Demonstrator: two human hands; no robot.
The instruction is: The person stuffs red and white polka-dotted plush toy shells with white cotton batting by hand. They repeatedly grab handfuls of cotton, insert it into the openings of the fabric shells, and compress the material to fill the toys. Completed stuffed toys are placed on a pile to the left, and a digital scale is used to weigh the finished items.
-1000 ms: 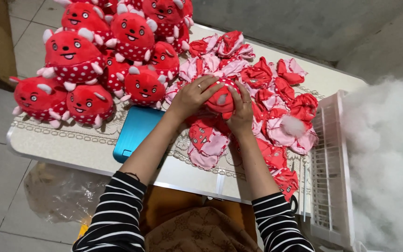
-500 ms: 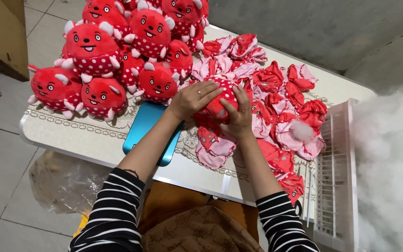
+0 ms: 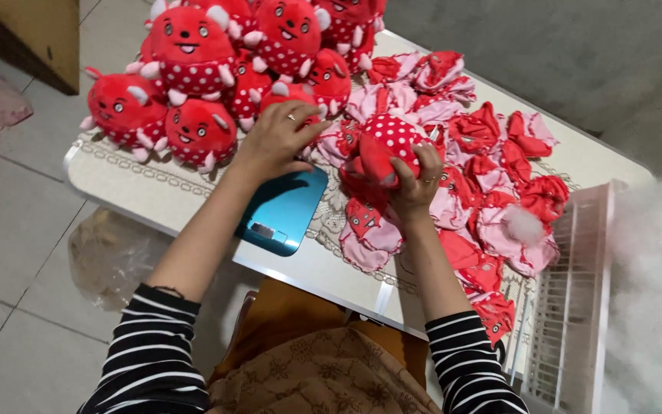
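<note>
My right hand (image 3: 415, 184) grips a partly stuffed red plush toy with white dots (image 3: 381, 153) above the table. My left hand (image 3: 277, 138) hovers just left of it, fingers curled and touching the toy's edge, over a blue flat scale (image 3: 285, 211). A pile of stuffed red dotted plush toys (image 3: 216, 69) lies at the table's far left. Several flat, unstuffed red and pink toy skins (image 3: 492, 176) are heaped on the right half of the table.
A white wire basket (image 3: 576, 307) stands at the table's right end, beside a big mass of white stuffing fibre (image 3: 653, 291). A clear plastic bag (image 3: 109, 253) lies on the tiled floor under the white table's edge (image 3: 116, 192).
My view has come closer to the table. My left hand has drawn back from the toy to its left side, and my right hand has kept holding the toy.
</note>
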